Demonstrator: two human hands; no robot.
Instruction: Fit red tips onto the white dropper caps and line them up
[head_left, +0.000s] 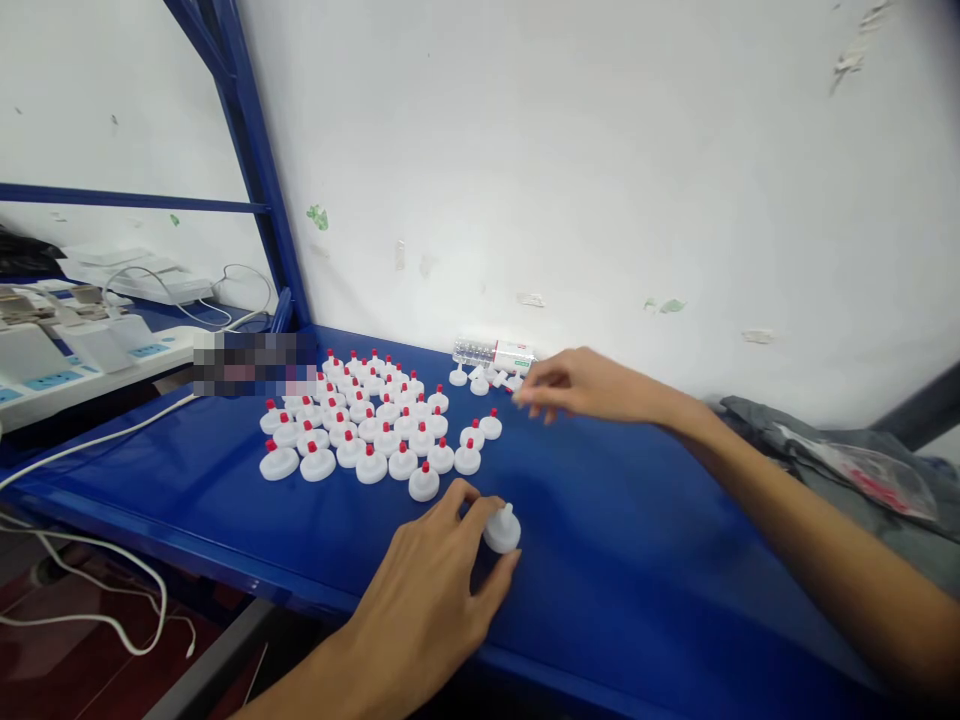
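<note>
My left hand (pixel 439 575) is curled around a white nozzle cap (pixel 501 532) that stands on the blue table, its thin spout pointing up with no red tip on it. Farther back, my right hand (pixel 566 385) has its fingers pinched together beside a few loose white caps (pixel 480 384); what it holds, if anything, is too small and blurred to make out. Several white nozzle caps with red tips (pixel 386 440) stand upright in a close group left of my hands.
A clear bottle (pixel 514 355) with a white and red label lies against the wall. At the right is grey fabric (pixel 810 430) with a clear bag of red bits (pixel 885 480) on it. White power strips (pixel 112 355) and cables (pixel 97 435) run along the left.
</note>
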